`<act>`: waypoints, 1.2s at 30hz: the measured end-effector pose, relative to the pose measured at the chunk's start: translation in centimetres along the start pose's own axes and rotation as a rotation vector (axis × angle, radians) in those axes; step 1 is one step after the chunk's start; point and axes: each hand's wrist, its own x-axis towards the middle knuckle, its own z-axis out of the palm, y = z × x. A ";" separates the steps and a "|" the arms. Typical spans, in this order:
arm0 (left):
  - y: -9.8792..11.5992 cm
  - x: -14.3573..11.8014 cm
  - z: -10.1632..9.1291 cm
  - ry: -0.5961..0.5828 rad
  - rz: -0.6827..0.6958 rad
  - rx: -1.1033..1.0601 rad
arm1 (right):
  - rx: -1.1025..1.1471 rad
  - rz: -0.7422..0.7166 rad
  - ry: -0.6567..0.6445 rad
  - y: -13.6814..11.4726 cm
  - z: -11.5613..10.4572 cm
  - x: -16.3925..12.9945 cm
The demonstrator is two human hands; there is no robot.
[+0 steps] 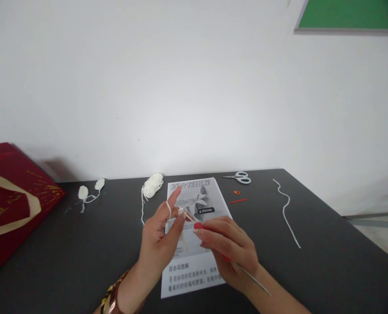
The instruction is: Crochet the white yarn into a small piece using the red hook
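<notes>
My left hand (163, 231) has its index finger raised with white yarn (171, 209) looped round it. Its thumb and other fingers pinch a small white crocheted piece (181, 211). In my right hand (228, 246) is a crochet hook (199, 225) with a red grip, its metal tail (254, 281) sticking out below the palm. The hook's tip reaches the yarn at the left fingertips; how it sits in the stitch is too small to tell. Both hands are over a printed sheet (194, 272). From the left hand a strand runs back toward a white yarn ball (153, 185).
Small scissors (241, 177), an orange stitch marker (236, 192) and an orange needle (238, 200) lie behind the sheet's right side. A loose white strand (286, 209) is farther right. Two white crocheted pieces (83, 192) and a red gift bag (11, 205) are left. A wall stands behind.
</notes>
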 end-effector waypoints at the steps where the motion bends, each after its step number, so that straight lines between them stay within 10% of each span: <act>1: -0.2 0.1 -0.2 -0.023 0.020 0.030 | 0.022 0.033 0.019 -0.1 0.0 0.1; 9: -0.8 1.3 -1.6 -0.170 0.090 0.057 | 0.189 0.216 0.097 -0.5 -1.2 0.6; 20: -0.2 1.3 -1.5 -0.303 -0.234 -0.526 | 0.586 0.540 0.265 0.2 -2.2 0.9; 30: -0.4 1.1 -0.4 -0.319 -0.207 -0.454 | 1.180 1.171 0.437 1.8 -0.5 1.6; 36: -1.1 0.8 0.8 -0.315 -0.178 -0.449 | 1.292 1.283 0.444 2.1 0.6 1.3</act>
